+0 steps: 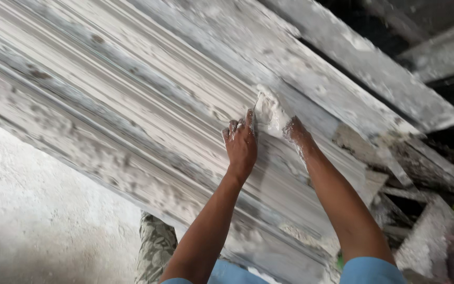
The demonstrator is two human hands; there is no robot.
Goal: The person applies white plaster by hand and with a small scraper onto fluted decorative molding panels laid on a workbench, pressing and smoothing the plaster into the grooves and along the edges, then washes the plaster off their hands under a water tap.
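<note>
The long moulded form looks like plaster or cement, matt and grey-white, with smooth streaked grooves in the middle and rough, pitted crust on its edges. The lump of white plaster between the left hand and the right hand looks wet and pasty, and both hands are coated with the same chalky material. The floor is rough, dusty concrete, and the sleeves are soft blue cloth.

Long grey-white moulded slab streaked with pale lengthwise lines and speckled with white plaster, white wet plaster lump, plaster-whitened left hand and right hand, light blue sleeves, camouflage-patterned trousers, pale grey floor
</note>
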